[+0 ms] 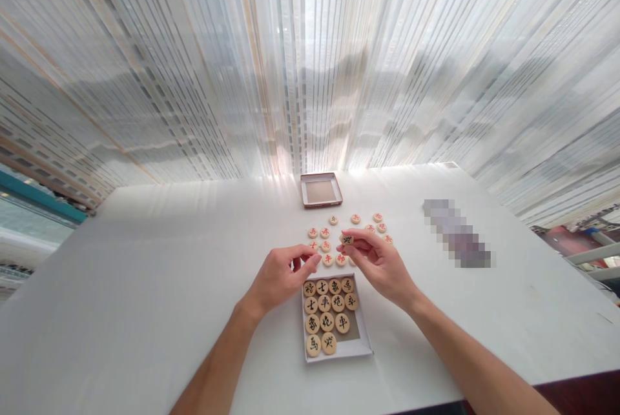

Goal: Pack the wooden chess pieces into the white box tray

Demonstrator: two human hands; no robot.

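Observation:
A shallow white box (364, 336) lies near the table's front edge and holds several round wooden chess pieces with black characters (325, 304). Just above it my right hand (380, 263) pinches one black-marked wooden piece (347, 240) between thumb and fingertips. My left hand (282, 274) hovers beside the box's top left corner, fingers curled together in a pinch; whether anything is in them is hidden. Beyond both hands, several wooden pieces with red characters (355, 219) lie loose on the table.
The white table (169, 273) runs to a sheer striped curtain (310, 60) at the back. A dark-rimmed box lid (320, 190) lies at the far edge. A blurred patch (458, 233) sits on the right side of the table.

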